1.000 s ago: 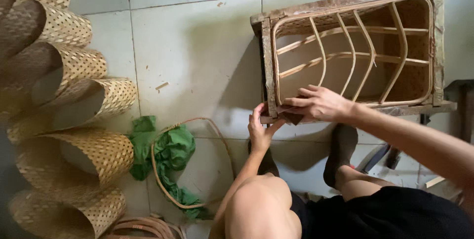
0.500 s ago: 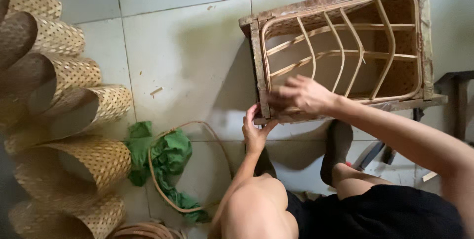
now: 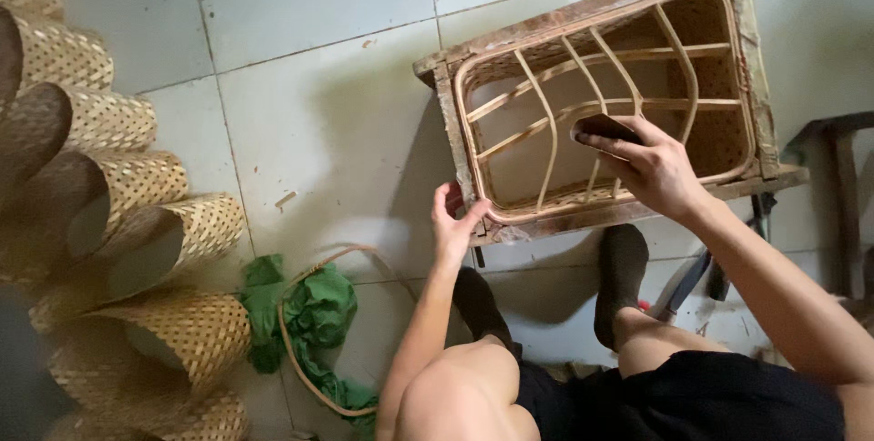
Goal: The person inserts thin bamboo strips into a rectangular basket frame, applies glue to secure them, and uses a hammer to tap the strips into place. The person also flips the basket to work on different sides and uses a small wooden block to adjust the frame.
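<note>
A rattan frame of bent canes [image 3: 546, 122] sits in a wooden box mould [image 3: 442, 86] on the tiled floor. My left hand [image 3: 453, 227] grips the near left corner of the frame and mould. My right hand [image 3: 642, 163] is over the frame's near side, holding a small dark flat block [image 3: 601, 127] against the canes. My knees and dark-socked feet [image 3: 621, 268] are below the mould.
Several woven bamboo cones [image 3: 127, 250] lie stacked along the left. A green cloth [image 3: 319, 309] and a loop of cane [image 3: 296, 359] lie on the floor near my left knee. Dark tools [image 3: 696, 277] lie beside my right foot. A dark wooden stool [image 3: 842, 195] stands at the right.
My right hand has moved from the frame's near left corner to the right, up over the canes, with the dark block now visible. The left hand stays at the corner.
</note>
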{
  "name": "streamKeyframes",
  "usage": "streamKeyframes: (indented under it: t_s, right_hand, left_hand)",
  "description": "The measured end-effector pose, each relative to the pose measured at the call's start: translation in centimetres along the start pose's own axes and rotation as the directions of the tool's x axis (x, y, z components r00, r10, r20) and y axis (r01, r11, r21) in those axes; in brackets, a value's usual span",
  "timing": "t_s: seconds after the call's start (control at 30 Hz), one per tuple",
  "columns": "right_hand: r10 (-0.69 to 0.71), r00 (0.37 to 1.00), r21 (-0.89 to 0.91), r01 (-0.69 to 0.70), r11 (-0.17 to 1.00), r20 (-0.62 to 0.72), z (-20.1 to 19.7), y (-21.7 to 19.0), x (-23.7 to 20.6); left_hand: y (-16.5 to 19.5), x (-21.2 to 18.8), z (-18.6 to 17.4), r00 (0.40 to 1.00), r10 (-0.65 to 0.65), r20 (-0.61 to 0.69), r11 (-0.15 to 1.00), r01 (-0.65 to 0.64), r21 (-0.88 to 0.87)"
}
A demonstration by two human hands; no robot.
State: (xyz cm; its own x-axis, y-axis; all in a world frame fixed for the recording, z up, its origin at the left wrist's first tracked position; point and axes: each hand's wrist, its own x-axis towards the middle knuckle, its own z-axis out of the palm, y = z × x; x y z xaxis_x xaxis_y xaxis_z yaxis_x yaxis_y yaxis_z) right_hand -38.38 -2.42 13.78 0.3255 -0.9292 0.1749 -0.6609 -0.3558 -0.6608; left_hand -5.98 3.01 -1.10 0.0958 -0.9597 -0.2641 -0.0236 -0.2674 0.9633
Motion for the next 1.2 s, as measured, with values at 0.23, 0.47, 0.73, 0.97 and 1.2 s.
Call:
streamKeyframes:
  t_s: [0.23, 0.47, 0.73, 0.97, 1.2]
  right_hand:
    - [-0.109, 0.994, 0.025, 0.11, 0.994, -0.01, 1.7, -0.3, -0.5]
    - [-0.333, 0.784, -0.335, 0.549, 0.766, 0.524, 8.2, -4.2, 3.4]
    - [-0.447, 0.613, -0.317, 0.755, 0.574, 0.651, 10.6, -4.3, 3.7]
    - [-0.412, 0.485, -0.168, 0.78, 0.603, 0.771, 7.7, -6.7, 0.2]
    - [0.037, 0.929, 0.006, -0.042, 0.999, 0.369, -1.5, -1.8, -10.4]
  left_hand:
    - [-2.7, -0.4, -0.2, 0.993, -0.075, -0.093, 0.992, 0.064, -0.11]
    - [-4.5, -1.9, 1.1, 0.954, -0.052, -0.296, 0.992, 0.083, 0.094]
    - [-3.4, -2.0, 1.7, 0.945, 0.102, -0.312, 0.989, -0.062, 0.134]
    - [-4.7, -1.1, 1.4, 0.905, 0.252, -0.342, 0.94, -0.144, 0.311]
    - [-5.1, -0.5, 2.1, 0.912, 0.159, -0.378, 0.97, -0.072, 0.234]
